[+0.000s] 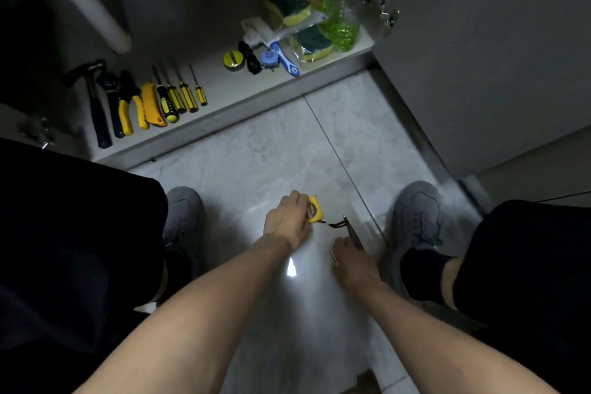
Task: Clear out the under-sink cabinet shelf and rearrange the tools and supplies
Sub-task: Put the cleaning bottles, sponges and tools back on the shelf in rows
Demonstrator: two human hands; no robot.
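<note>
1. Left hand [287,221]: fingers curled round a yellow tape measure [315,209] resting on the floor [256,169], at 12 o'clock from the knuckles. Case partly hidden under the palm; black wrist strap [335,224] trailing toward 4 o'clock.
2. Right hand [353,261]: fingers closed on a slim dark metal tool [351,230], possibly tweezers or a blade; type not certain. Long axis running from 11 o'clock (tip) to 5 o'clock (held end). Tip lying just beside the strap.
3. Key relation: both remaining items lie on the floor between the shoes, well apart from the cabinet shelf [230,93], which lies at 12 o'clock. Left hand nearer the tool row; right hand nearer the supplies cluster.
4. Tool row, shelf at 10 o'clock: hammer [96,105], pliers [128,105], yellow utility knife [152,105], four screwdrivers [179,96], all handles toward the viewer, long axes near parallel.
5. Supplies cluster, shelf at 1 o'clock: yellow tape roll [233,59], blue-handled tool [284,57], packaged sponges [300,22], green liquid bottle [339,19].
6. Judged stage: late; shelf already rearranged, two items left to place.
7. Judged next move: lift and carry forward toward the bare gap between screwdrivers and tape roll. Risk: strap snagging on the tool tip during lift.
</note>
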